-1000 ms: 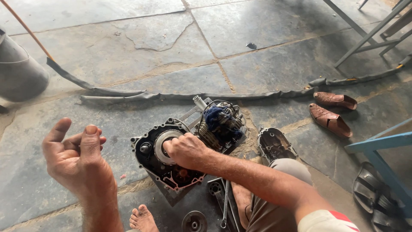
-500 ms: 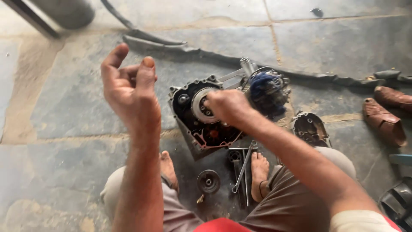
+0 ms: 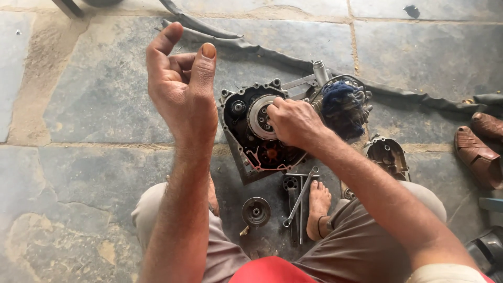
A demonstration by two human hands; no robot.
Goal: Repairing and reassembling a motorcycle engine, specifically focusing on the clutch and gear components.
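Head view: a person sits on a stone floor [image 3: 78, 105] with an opened engine case [image 3: 257, 131] between the feet.
Right hand: the right hand [image 3: 293, 121] rests on the round clutch plate [image 3: 259, 116] inside the case, fingers curled down onto its rim and centre, seemingly to press or turn it; whether they pinch a small part cannot be told.
Left hand: the left hand [image 3: 181, 86] is raised in the air, well apart from the case, fingers loosely curled with thumb and forefinger up, holding nothing visible.
Engine case: it lies flat, open side up, so the inner parts face the person; a blue rag [image 3: 343, 102] is stuffed in the cylinder end just beside the right hand.
Near parts: a removed side cover [image 3: 387, 154] lies to the right, a small round gear piece [image 3: 255, 211] by the left leg, and wrenches [image 3: 301, 196] beside the bare foot [image 3: 318, 207], all within easy reach.
Around: a long dark rubber strip [image 3: 293, 55] runs across the floor behind the case; brown sandals [image 3: 479, 152] sit at the right edge.
In the way: the raised left forearm hides part of the floor and the case's left edge.
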